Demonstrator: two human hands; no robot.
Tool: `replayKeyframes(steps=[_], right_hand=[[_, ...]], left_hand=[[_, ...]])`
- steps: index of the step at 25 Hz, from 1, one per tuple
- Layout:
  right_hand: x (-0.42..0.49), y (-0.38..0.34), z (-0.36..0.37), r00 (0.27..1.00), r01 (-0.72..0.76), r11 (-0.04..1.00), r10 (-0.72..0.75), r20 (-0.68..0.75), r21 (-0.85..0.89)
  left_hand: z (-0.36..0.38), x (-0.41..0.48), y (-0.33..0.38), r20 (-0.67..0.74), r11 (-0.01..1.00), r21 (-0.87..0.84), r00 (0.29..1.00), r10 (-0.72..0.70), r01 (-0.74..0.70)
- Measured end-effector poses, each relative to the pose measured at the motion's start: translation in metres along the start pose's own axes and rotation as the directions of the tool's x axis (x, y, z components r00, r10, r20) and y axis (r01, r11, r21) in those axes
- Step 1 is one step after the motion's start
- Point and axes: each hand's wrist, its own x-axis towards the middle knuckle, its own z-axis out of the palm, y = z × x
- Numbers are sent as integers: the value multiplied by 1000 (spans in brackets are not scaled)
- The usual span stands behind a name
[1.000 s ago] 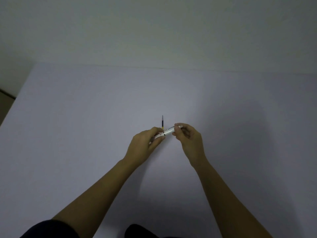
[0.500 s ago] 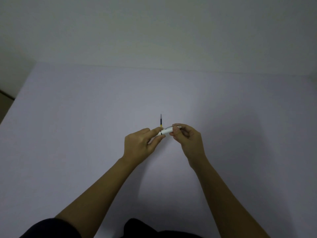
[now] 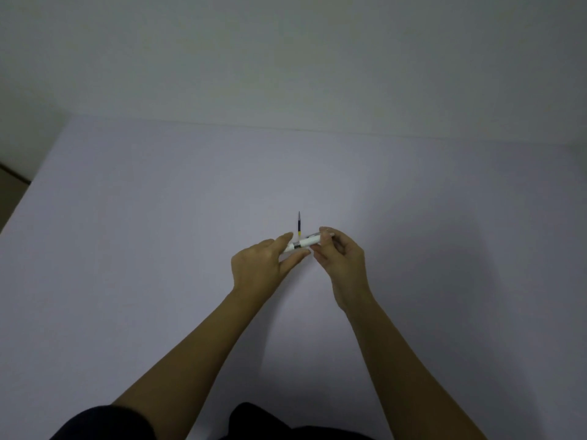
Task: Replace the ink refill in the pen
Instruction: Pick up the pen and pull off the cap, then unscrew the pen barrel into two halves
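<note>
A white pen (image 3: 305, 242) with a dark band near its middle is held level between both hands, above the table's centre. My left hand (image 3: 261, 265) pinches its left half between thumb and fingers. My right hand (image 3: 340, 258) grips the right end, where a metal clip shows. A thin dark ink refill (image 3: 299, 224) with a yellow band lies on the table just behind the pen, pointing away from me; its near end is hidden by the pen.
The pale lilac table (image 3: 158, 249) runs to a plain wall at the back. Its left edge (image 3: 19, 204) drops off to a dark floor. My dark clothing shows at the bottom of the view.
Both hands have stayed on the pen. The fingers of my left hand have straightened out along the barrel, and the pen has shifted slightly in the grip.
</note>
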Motion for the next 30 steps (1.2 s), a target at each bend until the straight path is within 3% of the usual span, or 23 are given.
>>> replayKeyframes(steps=[3, 6, 9, 11, 16, 23, 25, 27, 28, 30], right_hand=[[19, 0, -10, 991, -1, 999, 7, -130, 47], [35, 8, -26, 988, -20, 963, -21, -151, -269], [47, 23, -33, 984, -118, 805, 17, -176, -581], [55, 29, -32, 987, -125, 706, 20, -157, -697], [68, 37, -28, 994, -76, 579, -20, -107, -812], [65, 34, -29, 996, -35, 529, -47, -71, -848], [62, 21, -25, 990, 81, 500, -138, 13, -862], [61, -1, -18, 953, 287, 479, -233, 195, -830], [60, -13, -15, 924, 381, 466, -234, 304, -799], [57, -34, -10, 857, 497, 405, -91, 507, -767]], left_hand=[[2, -5, -12, 115, 984, -15, 978, -173, 176], [8, -10, -26, 275, 928, -160, 918, -285, 337], [17, -9, -28, 308, 839, -297, 877, -368, 456], [21, -8, -27, 293, 813, -310, 863, -412, 493], [25, -6, -21, 272, 750, -341, 824, -498, 566], [20, -4, -14, 247, 804, -325, 865, -437, 499], [16, -2, -14, 246, 837, -301, 885, -395, 457], [9, 1, -18, 265, 879, -304, 919, -292, 367], [3, 3, -21, 282, 893, -320, 932, -229, 316], [-8, 6, -26, 318, 906, -357, 941, -111, 227]])
